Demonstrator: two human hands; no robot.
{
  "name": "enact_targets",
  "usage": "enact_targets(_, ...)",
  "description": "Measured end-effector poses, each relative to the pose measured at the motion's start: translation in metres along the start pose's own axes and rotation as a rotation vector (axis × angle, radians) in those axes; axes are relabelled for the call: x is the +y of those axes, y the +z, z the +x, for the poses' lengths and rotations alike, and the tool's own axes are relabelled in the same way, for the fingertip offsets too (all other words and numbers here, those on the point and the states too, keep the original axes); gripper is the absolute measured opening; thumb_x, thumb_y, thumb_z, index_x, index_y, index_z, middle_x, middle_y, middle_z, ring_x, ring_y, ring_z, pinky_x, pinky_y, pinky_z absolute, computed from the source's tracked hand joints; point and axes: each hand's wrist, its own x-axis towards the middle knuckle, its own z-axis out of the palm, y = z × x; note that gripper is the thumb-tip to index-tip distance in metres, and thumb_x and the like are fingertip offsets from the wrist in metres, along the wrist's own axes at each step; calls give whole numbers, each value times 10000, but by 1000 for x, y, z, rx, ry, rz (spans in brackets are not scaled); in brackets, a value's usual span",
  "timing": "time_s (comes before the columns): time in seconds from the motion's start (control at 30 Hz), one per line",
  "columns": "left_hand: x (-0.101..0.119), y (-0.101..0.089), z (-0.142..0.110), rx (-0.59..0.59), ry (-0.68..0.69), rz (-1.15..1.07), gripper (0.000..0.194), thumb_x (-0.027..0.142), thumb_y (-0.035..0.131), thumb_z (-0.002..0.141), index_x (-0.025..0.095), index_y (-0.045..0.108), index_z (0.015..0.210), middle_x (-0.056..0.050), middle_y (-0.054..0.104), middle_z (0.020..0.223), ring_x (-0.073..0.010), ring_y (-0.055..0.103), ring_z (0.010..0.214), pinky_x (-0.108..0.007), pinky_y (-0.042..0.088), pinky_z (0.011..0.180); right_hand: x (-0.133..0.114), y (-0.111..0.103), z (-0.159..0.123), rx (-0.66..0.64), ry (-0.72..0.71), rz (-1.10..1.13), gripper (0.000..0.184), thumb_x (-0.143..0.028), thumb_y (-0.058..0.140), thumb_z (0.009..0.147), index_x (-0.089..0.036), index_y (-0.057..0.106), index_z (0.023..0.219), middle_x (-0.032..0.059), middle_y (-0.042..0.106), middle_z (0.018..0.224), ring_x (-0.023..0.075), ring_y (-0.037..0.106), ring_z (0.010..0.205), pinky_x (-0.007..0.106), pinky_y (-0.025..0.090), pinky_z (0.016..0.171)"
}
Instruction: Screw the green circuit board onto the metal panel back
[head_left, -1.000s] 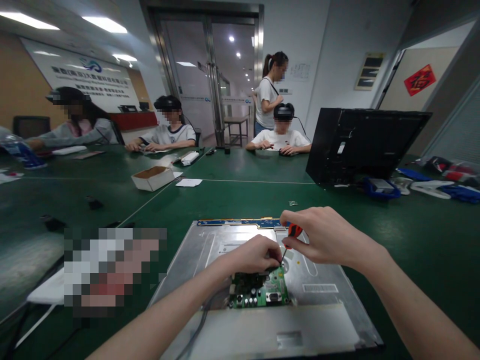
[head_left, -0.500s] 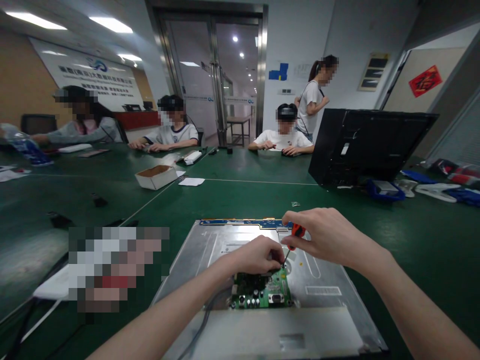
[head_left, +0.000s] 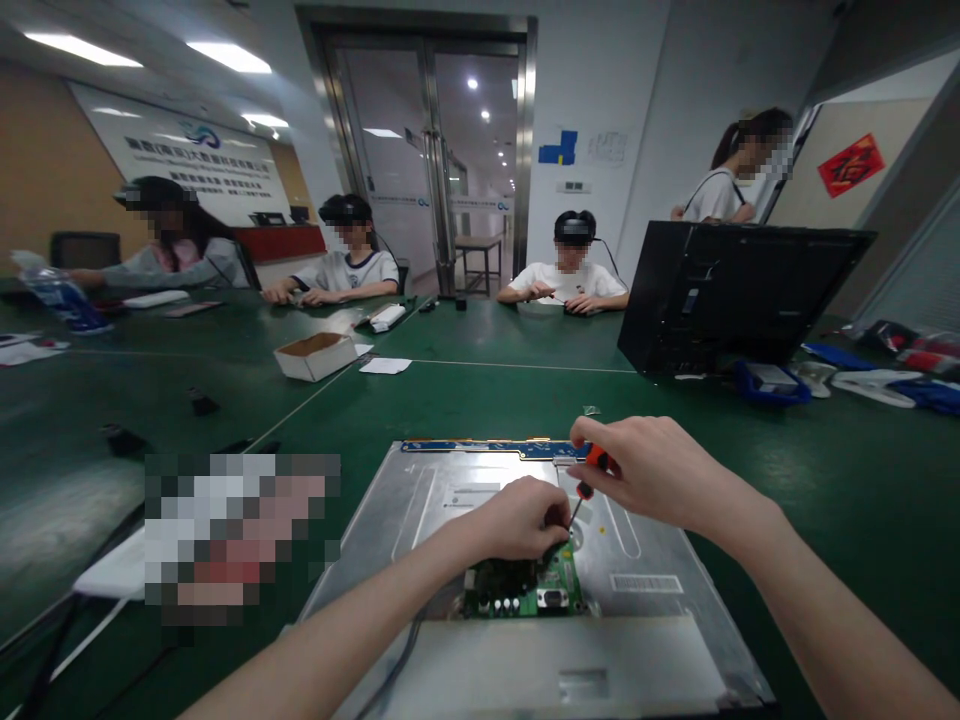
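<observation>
My right hand [head_left: 651, 468] grips a screwdriver [head_left: 598, 457] by its red and black handle, with the shaft slanting down to the left. The tip meets the upper right corner of a green circuit board [head_left: 562, 577]. Beside that tip, my left hand [head_left: 525, 517] has its fingers pinched together; whatever is between them is hidden. Its palm and wrist cover part of the board. The board sits on the silver metal back of a display panel [head_left: 645, 555], which lies flat on the table. A narrow blue circuit strip [head_left: 480, 449] runs along the panel's far edge.
A black monitor housing [head_left: 742, 295] stands at the right, near a blue tray [head_left: 772, 383]. Farther left are an open white box [head_left: 316, 357], a bottle [head_left: 67, 295] and small black parts [head_left: 201, 402] on the green table [head_left: 480, 400]. Several people sit or stand beyond.
The person standing at the back has moved right, behind the monitor housing. My left hand has shifted slightly at the board's corner; my right hand keeps nearly the same pose on the screwdriver.
</observation>
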Motion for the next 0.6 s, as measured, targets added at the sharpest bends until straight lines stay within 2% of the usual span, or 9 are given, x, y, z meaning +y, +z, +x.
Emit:
enact_targets(0.13, 4, -2, -1, 4, -5, 12, 108, 74, 604, 727, 147, 680, 753, -26, 680, 696, -163, 585, 623, -231, 377, 576, 0, -2, -3, 16, -61, 85, 200, -239, 569, 831, -221, 507, 1020, 0, 676, 768, 174, 611, 655, 252, 238, 525)
enact_targets(0.23, 4, -3, -1, -1, 20, 28, 112, 68, 590, 713, 147, 666, 732, -18, 660, 660, -158, 563, 591, -236, 357, 556, -1, -4, -4, 16, -97, 110, 163, -297, 573, 849, -227, 526, 989, -1, 672, 774, 168, 609, 668, 253, 238, 532)
enact_targets(0.33, 4, -3, -1, -4, 29, 47, 114, 70, 581, 709, 154, 657, 720, -15, 656, 656, -163, 559, 595, -241, 348, 553, -1, -5, -3, 9, -52, 35, 142, -371, 547, 888, -230, 559, 909, 2, 653, 685, 165, 592, 606, 265, 192, 515)
enact_targets(0.43, 4, -3, -1, -5, 12, 36, 112, 72, 582, 713, 154, 656, 731, -17, 665, 675, -163, 569, 610, -235, 363, 565, -1, -5, -3, 6, -59, 54, 73, -278, 550, 867, -228, 556, 918, -1, 655, 695, 156, 588, 614, 263, 204, 514)
enact_targets(0.5, 4, -3, -1, -12, 4, 28, 111, 75, 583, 717, 154, 658, 743, -16, 668, 680, -162, 575, 610, -231, 371, 566, -1, -6, -4, 8, -92, 118, 133, -218, 568, 824, -225, 543, 954, -8, 666, 749, 148, 590, 644, 254, 242, 528)
enact_targets(0.6, 4, -3, -1, -22, 12, 66, 103, 91, 580, 732, 160, 657, 736, -19, 668, 681, -167, 577, 616, -240, 369, 567, 0, -6, -4, 15, -95, 141, 159, -275, 587, 829, -231, 544, 976, -11, 678, 773, 157, 600, 661, 254, 260, 545)
